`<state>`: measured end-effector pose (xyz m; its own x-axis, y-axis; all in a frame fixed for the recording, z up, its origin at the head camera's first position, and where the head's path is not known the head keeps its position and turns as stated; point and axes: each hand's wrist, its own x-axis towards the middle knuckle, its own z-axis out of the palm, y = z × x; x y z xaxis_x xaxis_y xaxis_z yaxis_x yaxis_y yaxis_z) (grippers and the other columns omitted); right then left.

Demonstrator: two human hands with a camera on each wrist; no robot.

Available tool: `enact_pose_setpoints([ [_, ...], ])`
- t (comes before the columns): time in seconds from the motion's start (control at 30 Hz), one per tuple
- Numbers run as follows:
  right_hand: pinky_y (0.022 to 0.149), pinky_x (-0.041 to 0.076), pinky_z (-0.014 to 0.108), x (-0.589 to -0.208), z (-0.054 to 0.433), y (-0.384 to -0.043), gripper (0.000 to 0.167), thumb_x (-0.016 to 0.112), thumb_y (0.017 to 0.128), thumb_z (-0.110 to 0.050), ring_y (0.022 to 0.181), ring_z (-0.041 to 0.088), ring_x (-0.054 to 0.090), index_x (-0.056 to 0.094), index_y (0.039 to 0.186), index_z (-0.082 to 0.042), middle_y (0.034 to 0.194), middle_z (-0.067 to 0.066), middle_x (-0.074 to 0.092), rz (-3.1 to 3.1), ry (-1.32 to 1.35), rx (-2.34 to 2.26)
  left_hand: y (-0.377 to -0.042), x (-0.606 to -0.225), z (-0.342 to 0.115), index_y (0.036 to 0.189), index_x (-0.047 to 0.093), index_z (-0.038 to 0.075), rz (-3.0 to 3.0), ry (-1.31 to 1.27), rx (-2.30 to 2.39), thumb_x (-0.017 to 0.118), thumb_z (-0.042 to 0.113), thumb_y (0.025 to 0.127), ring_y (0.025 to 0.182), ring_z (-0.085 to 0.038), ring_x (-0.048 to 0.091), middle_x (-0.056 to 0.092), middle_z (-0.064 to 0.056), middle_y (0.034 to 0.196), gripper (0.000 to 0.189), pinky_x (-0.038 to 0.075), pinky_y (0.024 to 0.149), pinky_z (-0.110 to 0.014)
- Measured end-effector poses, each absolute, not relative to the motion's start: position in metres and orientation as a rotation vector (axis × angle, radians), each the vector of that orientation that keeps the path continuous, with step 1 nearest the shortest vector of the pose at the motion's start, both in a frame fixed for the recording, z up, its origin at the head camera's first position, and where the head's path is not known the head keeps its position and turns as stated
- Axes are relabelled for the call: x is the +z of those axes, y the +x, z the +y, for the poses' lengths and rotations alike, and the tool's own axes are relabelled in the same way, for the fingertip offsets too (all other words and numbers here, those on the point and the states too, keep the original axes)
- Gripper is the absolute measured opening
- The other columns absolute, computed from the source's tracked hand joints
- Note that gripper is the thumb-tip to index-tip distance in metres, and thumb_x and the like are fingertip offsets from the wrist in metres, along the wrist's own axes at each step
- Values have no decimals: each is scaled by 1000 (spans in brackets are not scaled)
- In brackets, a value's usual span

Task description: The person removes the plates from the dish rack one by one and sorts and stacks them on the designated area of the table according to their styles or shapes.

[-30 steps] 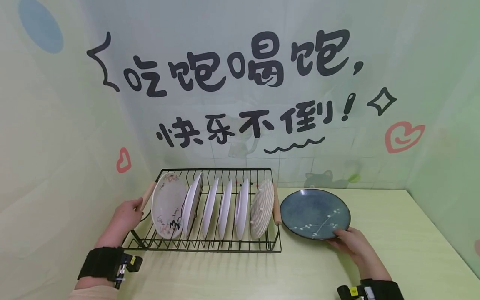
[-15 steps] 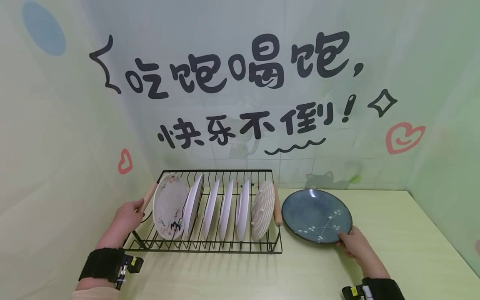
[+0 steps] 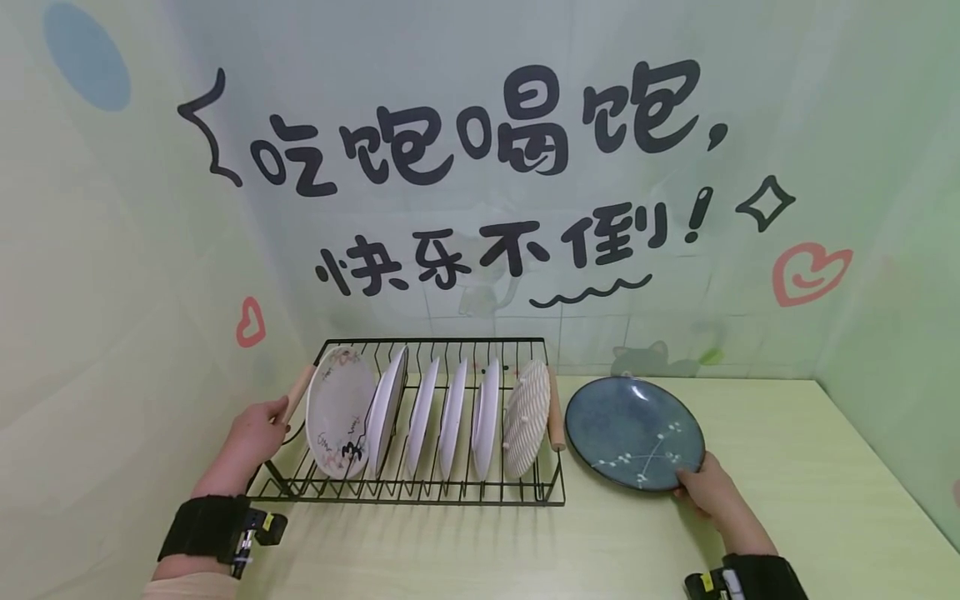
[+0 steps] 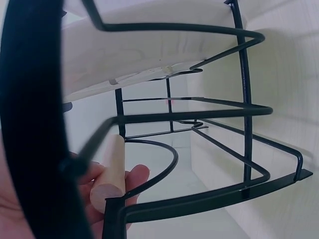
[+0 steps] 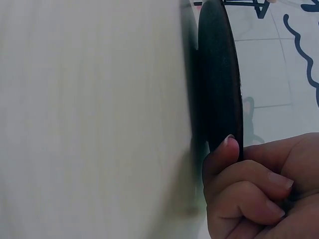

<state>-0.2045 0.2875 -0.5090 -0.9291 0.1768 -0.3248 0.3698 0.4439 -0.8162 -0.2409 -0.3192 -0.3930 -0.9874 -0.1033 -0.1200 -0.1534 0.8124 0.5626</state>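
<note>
Right hand (image 3: 708,487): grip narrow, pinching the near-right rim of a dark blue plate (image 3: 633,425), thumb above, fingertips beneath. Against a second ago, hand and plate sit slightly nearer the person; judged a minor adjustment, with the plate in hand and outside the rack. Plate lies right of the dish rack (image 3: 435,340), near its right wooden handle (image 3: 555,412); near edge raised off the table (image 3: 795,500), far-edge contact cannot be told. Left hand (image 3: 258,431): fingers curled round the left wooden handle (image 3: 298,390); no evident change. Rack contents, left to right: a floral-patterned plate (image 3: 341,408), leaning; several white plates (image 3: 452,417), near edge-on, exact count uncertain; a striped dish (image 3: 527,417), tilted, at the right end.
</note>
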Motion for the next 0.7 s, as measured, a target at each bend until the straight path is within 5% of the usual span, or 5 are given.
enact_pose_setpoints([
  [0.33, 45, 35, 26, -509, 289, -204, 57, 40, 95, -12, 46, 11, 41, 12, 137, 15, 66, 5, 53, 2494, 488, -1483, -241, -392, -319, 144, 23, -8, 2902, -230, 916, 45, 4, 96, 79, -28, 48, 50, -34, 119, 54, 39, 61, -30],
  [0.5, 46, 39, 29, -507, 289, -203, 62, 43, 94, -14, 48, 13, 43, 12, 137, 18, 78, 17, 51, 2554, 481, -1413, -240, -392, -320, 144, 25, -9, 2923, -205, 865, 47, 4, 95, 93, -38, 48, 40, -39, 132, 54, 43, 69, -36],
  [0.6, 56, 47, 37, -502, 290, -201, 74, 47, 94, -21, 68, 32, 56, 6, 137, 22, 107, 39, 46, 2617, 465, -1310, -240, -392, -320, 144, 25, -8, 2921, -205, 863, 47, 4, 95, 95, -39, 48, 38, -39, 134, 55, 44, 70, -37],
  [0.7, 77, 49, 48, -495, 291, -197, 86, 49, 93, -28, 103, 52, 48, -2, 137, 24, 130, 51, 22, 2666, 459, -1217, -240, -392, -320, 144, 25, -8, 2914, -209, 882, 47, 5, 96, 89, -35, 48, 42, -38, 130, 55, 41, 65, -34],
])
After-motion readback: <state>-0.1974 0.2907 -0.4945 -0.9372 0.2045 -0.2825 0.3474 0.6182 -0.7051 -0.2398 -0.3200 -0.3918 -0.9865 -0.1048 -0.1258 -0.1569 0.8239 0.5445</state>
